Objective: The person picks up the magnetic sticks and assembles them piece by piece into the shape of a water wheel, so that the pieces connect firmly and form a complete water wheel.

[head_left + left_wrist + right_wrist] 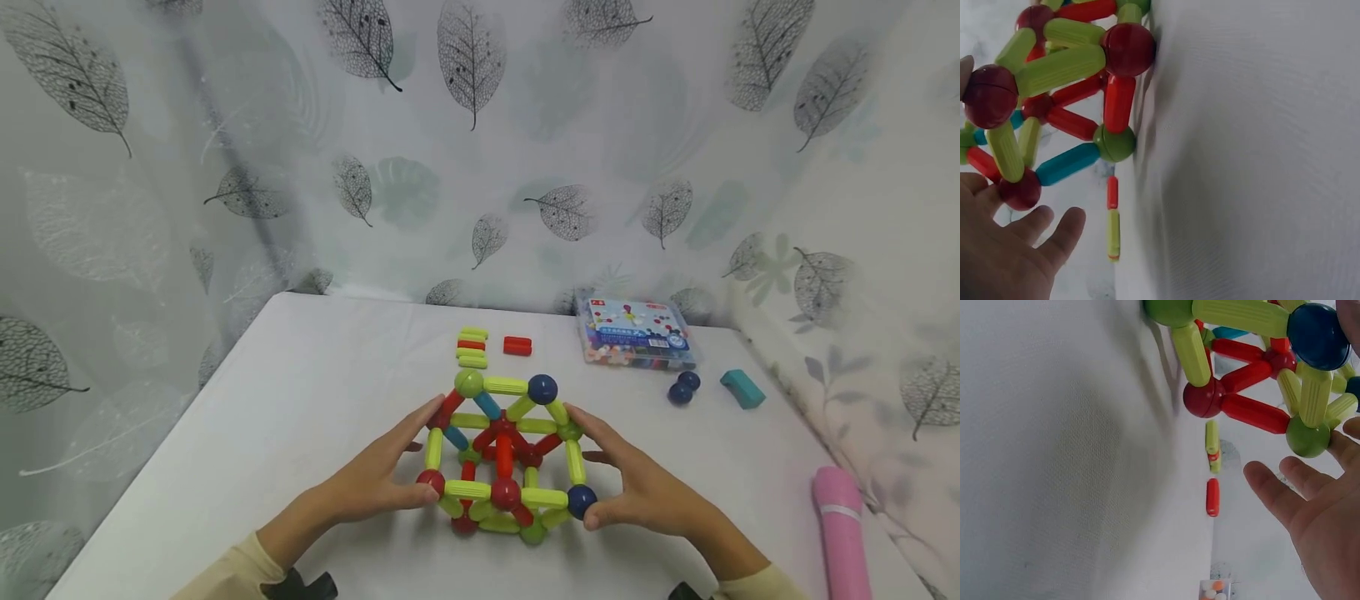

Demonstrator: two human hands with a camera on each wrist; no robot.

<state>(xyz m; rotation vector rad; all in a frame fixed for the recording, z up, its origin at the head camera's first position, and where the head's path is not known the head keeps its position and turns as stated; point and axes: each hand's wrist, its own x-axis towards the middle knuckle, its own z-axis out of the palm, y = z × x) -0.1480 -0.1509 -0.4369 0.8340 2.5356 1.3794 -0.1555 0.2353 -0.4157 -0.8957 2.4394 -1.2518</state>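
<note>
A structure of magnetic building rods and balls (506, 493) stands on the white table, its rods yellow-green, red and blue, its balls red, green and dark blue. My left hand (371, 479) grips its left side, thumb at the front red ball and index finger at the rear red one. On the opposite side, my right hand (645, 492) holds it with the thumb by a dark blue ball (582, 502) and a finger by a green ball (570, 430). Both wrist views show the other fingers spread below the balls.
Behind the structure lie yellow-green and red rods (472, 352) and a red pair (517, 345). Farther right are a clear box of pieces (637, 335), dark blue balls (681, 392) and a teal block (742, 388). A pink cylindrical object (842, 533) lies near the right edge.
</note>
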